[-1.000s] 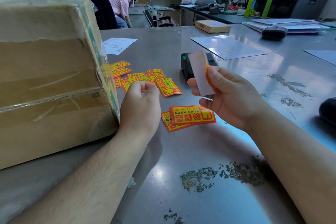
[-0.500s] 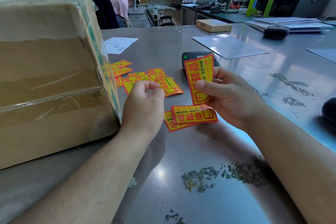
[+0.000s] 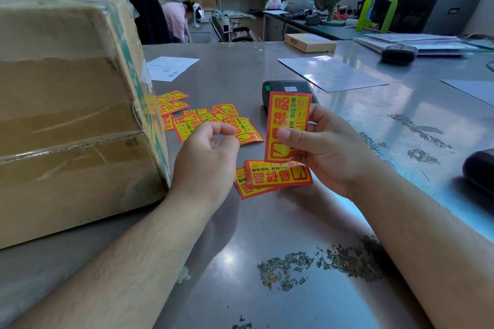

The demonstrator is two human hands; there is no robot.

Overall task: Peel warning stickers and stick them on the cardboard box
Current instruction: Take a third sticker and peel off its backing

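Observation:
My right hand [image 3: 328,152] holds a red-and-yellow warning sticker [image 3: 287,120] upright, printed face towards me, thumb pressed on its lower half. My left hand [image 3: 207,160] hovers just left of it, fingers loosely curled with thumb and forefinger nearly touching and nothing visible between them. Two more stickers [image 3: 275,176] lie overlapped on the steel table below my right hand. Several others [image 3: 203,117] are scattered behind my left hand. The large taped cardboard box [image 3: 69,115] stands at the left, its corner close to my left wrist.
A black handheld printer [image 3: 283,87] sits right behind the held sticker. Papers [image 3: 331,72], a flat brown box [image 3: 310,42] and another black device [image 3: 399,54] lie farther back. A dark object [image 3: 481,171] is at the right edge. Worn patches mark the metal table [image 3: 267,235]. A person bends over in the background.
My right hand turned the sticker from its white backing side to its printed face and tilted it more upright. My left hand's thumb and forefinger drew closer together.

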